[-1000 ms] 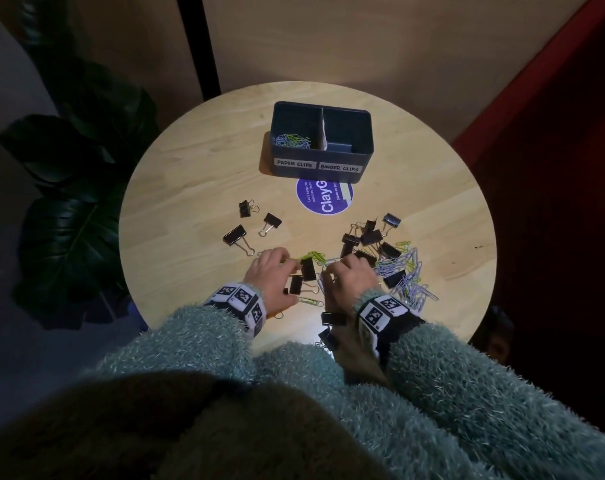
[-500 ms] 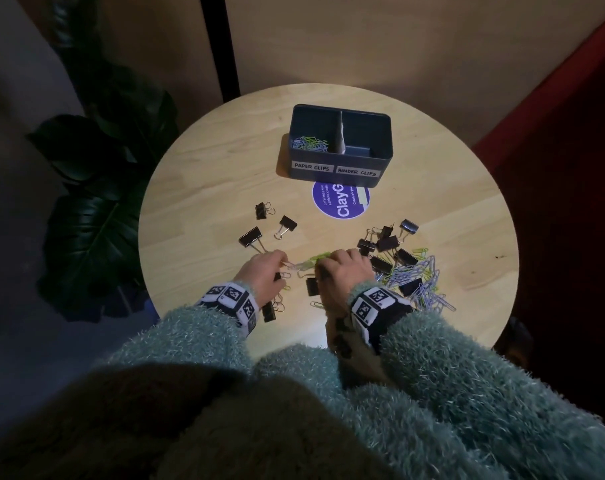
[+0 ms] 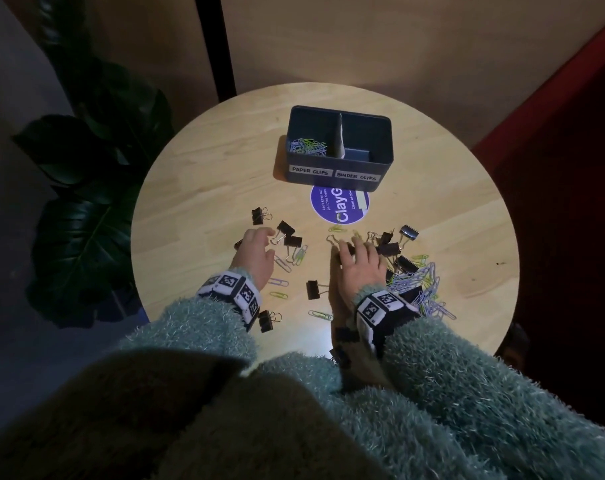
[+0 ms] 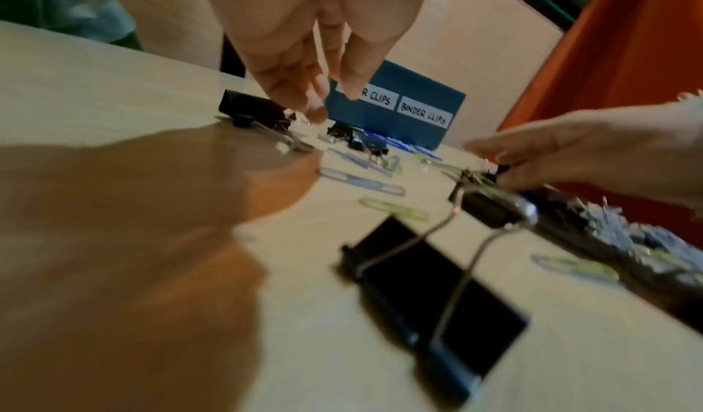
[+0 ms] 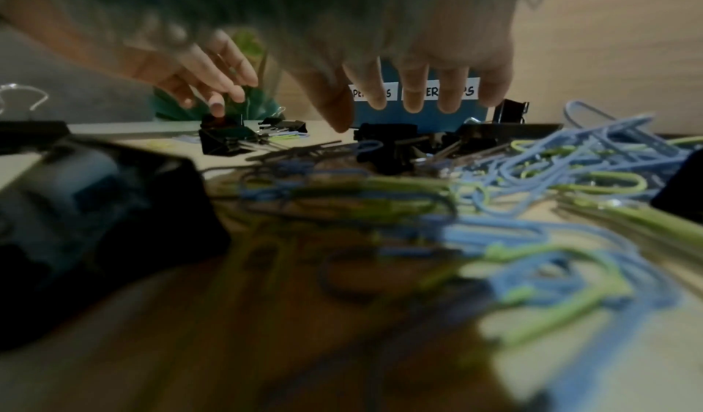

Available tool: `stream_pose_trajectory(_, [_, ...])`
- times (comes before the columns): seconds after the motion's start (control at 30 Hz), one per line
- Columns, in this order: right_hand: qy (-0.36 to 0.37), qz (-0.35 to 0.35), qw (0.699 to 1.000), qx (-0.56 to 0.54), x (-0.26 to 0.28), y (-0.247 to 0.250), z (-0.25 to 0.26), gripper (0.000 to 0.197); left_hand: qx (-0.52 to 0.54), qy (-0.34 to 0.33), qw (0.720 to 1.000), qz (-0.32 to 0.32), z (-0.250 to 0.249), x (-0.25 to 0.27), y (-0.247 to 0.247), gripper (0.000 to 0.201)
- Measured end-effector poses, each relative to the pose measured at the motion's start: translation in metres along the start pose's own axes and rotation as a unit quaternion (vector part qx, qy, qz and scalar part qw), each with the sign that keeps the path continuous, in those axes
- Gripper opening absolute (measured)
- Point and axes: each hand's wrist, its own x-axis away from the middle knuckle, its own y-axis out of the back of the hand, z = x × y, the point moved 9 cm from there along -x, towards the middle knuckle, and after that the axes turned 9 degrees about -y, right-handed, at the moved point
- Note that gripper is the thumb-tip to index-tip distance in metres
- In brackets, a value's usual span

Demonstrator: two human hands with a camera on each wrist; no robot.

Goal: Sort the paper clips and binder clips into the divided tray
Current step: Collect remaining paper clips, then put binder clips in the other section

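A dark blue divided tray (image 3: 380, 164) stands at the back of the round table, labelled PAPER CLIPS on the left and BINDER CLIPS on the right. Several coloured paper clips (image 3: 306, 147) lie in its left compartment. My left hand (image 3: 264, 237) reaches with straight fingers to the black binder clips (image 3: 287, 230) left of centre, and one fingertip touches a binder clip (image 5: 224, 136). My right hand (image 3: 354, 245) lies spread over a cluster of binder clips (image 3: 389, 248). Its fingers (image 5: 412, 97) hang straight and hold nothing. A heap of blue and green paper clips (image 3: 422, 285) lies at its right.
Loose binder clips (image 3: 313, 289) and single paper clips (image 3: 278, 282) are scattered between my wrists. A purple round sticker (image 3: 339, 206) lies in front of the tray. A dark plant (image 3: 86, 220) stands left of the table (image 3: 207, 168), and a red surface (image 3: 571, 150) rises at the right.
My hands were close together at green paper clips in the middle. They have moved apart and forward, the left to the left binder clips, the right onto the right cluster, fingers now spread.
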Motion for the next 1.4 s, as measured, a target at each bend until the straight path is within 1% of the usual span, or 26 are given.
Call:
stream_pose_trajectory(0.03, [0.028, 0.011, 1.0, 0.004, 0.001, -0.002, 0.005, 0.065, -0.019, -0.019, 0.999, 0.022, -0.001, 0.001, -0.005, 0.036])
stream_pose_trajectory(0.13, [0.161, 0.048, 0.985, 0.028, 0.016, -0.011, 0.027, 0.056, -0.082, -0.062, 0.992, 0.078, -0.005, 0.003, -0.018, 0.035])
stream_pose_trajectory(0.17, [0.195, 0.057, 0.978, 0.044, 0.021, -0.013, 0.032, 0.054, -0.096, -0.071, 0.989, 0.088, -0.007, 0.003, -0.02, 0.036])
stream_pose_trajectory(0.2, [0.211, 0.06, 0.974, 0.057, 0.023, -0.015, 0.034, 0.053, -0.106, -0.074, 0.987, 0.099, -0.008, 0.002, -0.023, 0.037])
stream_pose_trajectory(0.23, [0.209, 0.06, 0.974, 0.063, 0.021, -0.014, 0.033, 0.053, -0.114, -0.07, 0.985, 0.109, -0.008, 0.001, -0.026, 0.038])
stream_pose_trajectory(0.33, [0.156, 0.046, 0.985, 0.061, 0.004, -0.007, 0.026, 0.056, -0.131, -0.045, 0.98, 0.143, -0.004, 0.0, -0.031, 0.038])
stream_pose_trajectory(0.4, [0.114, 0.024, 0.992, 0.037, -0.008, 0.002, 0.023, 0.06, -0.154, -0.04, 0.974, 0.16, -0.004, 0.002, -0.032, 0.025])
stream_pose_trajectory(0.47, [0.067, 0.013, 0.997, -0.027, -0.02, 0.011, 0.022, 0.063, -0.173, -0.033, 0.966, 0.191, -0.004, 0.009, -0.032, 0.01])
stream_pose_trajectory(0.53, [0.024, 0.008, 0.996, -0.09, -0.032, 0.018, 0.02, 0.059, -0.167, -0.032, 0.954, 0.247, -0.003, 0.019, -0.039, 0.016])
stream_pose_trajectory(0.6, [-0.012, -0.008, 0.993, -0.121, -0.044, 0.028, 0.015, 0.048, -0.143, -0.061, 0.945, 0.287, -0.009, 0.025, -0.047, 0.022])
stream_pose_trajectory(0.67, [-0.013, 0.006, 0.996, -0.093, -0.056, 0.031, 0.011, 0.047, -0.137, -0.105, 0.947, 0.271, -0.021, 0.022, -0.048, 0.026])
stream_pose_trajectory(0.73, [0.032, 0.076, 0.996, -0.019, -0.061, 0.02, 0.014, 0.053, -0.173, -0.143, 0.945, 0.239, -0.031, 0.015, -0.047, 0.043])
stream_pose_trajectory(0.77, [0.051, 0.111, 0.992, 0.02, -0.062, 0.013, 0.014, 0.057, -0.211, -0.159, 0.935, 0.238, -0.035, 0.013, -0.05, 0.052])
stream_pose_trajectory(0.8, [0.054, 0.136, 0.988, 0.046, -0.063, 0.007, 0.009, 0.061, -0.255, -0.169, 0.916, 0.259, -0.035, 0.012, -0.056, 0.059])
stream_pose_trajectory(0.83, [0.04, 0.146, 0.987, 0.054, -0.065, 0.005, 0.002, 0.064, -0.294, -0.168, 0.893, 0.296, -0.032, 0.012, -0.063, 0.065])
stream_pose_trajectory(0.9, [-0.014, 0.134, 0.99, 0.039, -0.066, 0.005, -0.015, 0.07, -0.35, -0.154, 0.853, 0.356, -0.021, 0.014, -0.072, 0.072])
stream_pose_trajectory(0.93, [-0.039, 0.125, 0.991, 0.04, -0.063, 0.005, -0.022, 0.073, -0.366, -0.15, 0.844, 0.363, -0.017, 0.012, -0.074, 0.074])
stream_pose_trajectory(1.0, [-0.058, 0.124, 0.989, 0.062, -0.054, 0.001, -0.027, 0.079, -0.375, -0.143, 0.849, 0.345, -0.016, 0.007, -0.072, 0.078])
stream_pose_trajectory(1.07, [-0.047, 0.134, 0.987, 0.071, -0.041, -0.006, -0.02, 0.082, -0.367, -0.14, 0.865, 0.311, -0.021, 0.0, -0.069, 0.08])
stream_pose_trajectory(1.1, [-0.035, 0.135, 0.989, 0.054, -0.036, -0.008, -0.013, 0.08, -0.358, -0.148, 0.871, 0.301, -0.025, -0.002, -0.07, 0.08])
stream_pose_trajectory(1.17, [-0.009, 0.121, 0.992, -0.039, -0.028, -0.003, 0.004, 0.067, -0.344, -0.185, 0.87, 0.301, -0.037, -0.003, -0.078, 0.08])
stream_pose_trajectory(1.23, [-0.011, 0.107, 0.982, -0.158, -0.025, 0.01, 0.011, 0.05, -0.355, -0.202, 0.855, 0.321, -0.042, -0.003, -0.087, 0.081])
stream_pose_trajectory(1.27, [-0.021, 0.096, 0.976, -0.196, -0.027, 0.017, 0.011, 0.045, -0.364, -0.194, 0.851, 0.326, -0.041, -0.005, -0.089, 0.081])
stream_pose_trajectory(1.3, [-0.032, 0.086, 0.974, -0.209, -0.03, 0.023, 0.008, 0.043, -0.369, -0.177, 0.853, 0.324, -0.04, -0.009, -0.087, 0.081])
stream_pose_trajectory(1.33, [-0.037, 0.079, 0.977, -0.195, -0.035, 0.027, 0.004, 0.045, -0.37, -0.156, 0.86, 0.314, -0.038, -0.013, -0.083, 0.081])
stream_pose_trajectory(1.4, [-0.031, 0.077, 0.988, -0.13, -0.042, 0.031, -0.001, 0.051, -0.364, -0.115, 0.882, 0.276, -0.036, -0.022, -0.07, 0.084])
